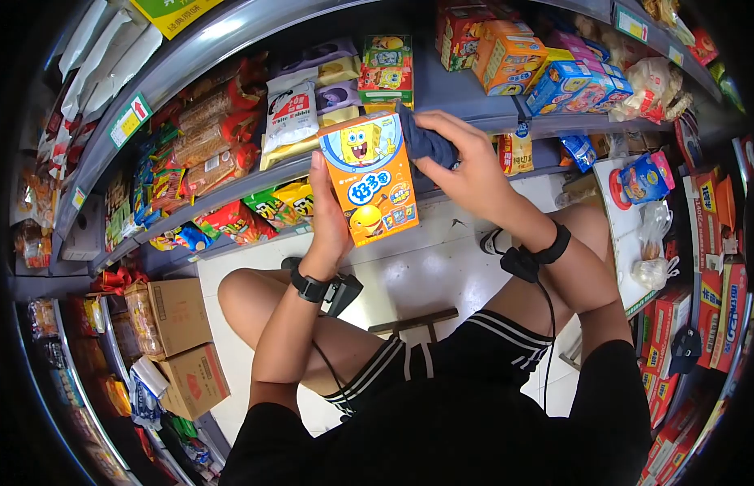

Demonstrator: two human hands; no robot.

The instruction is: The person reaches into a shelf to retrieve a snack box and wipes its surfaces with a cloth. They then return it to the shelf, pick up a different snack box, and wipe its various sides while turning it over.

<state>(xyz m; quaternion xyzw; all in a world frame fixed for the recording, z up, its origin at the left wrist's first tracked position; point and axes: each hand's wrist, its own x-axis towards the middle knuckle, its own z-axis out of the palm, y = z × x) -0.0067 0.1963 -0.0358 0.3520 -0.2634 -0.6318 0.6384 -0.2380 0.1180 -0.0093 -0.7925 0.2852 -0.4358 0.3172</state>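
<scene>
An orange snack box (375,190) with a yellow cartoon figure on its front is held upright before me, near the shelf edge. My left hand (331,215) grips its left side, the thumb along the edge and the other fingers hidden behind. At the box's upper right corner, my right hand (462,154) is closed on a dark blue cloth (426,144), which touches the box's side. A black strap with a small device sits on each wrist.
Shelves ahead hold a White Rabbit bag (292,113), a green and red box (386,71), orange boxes (506,61) and blue boxes (567,85). Cardboard cartons (178,312) stand at left. Red boxes (664,332) line the right, near a white ledge (624,235).
</scene>
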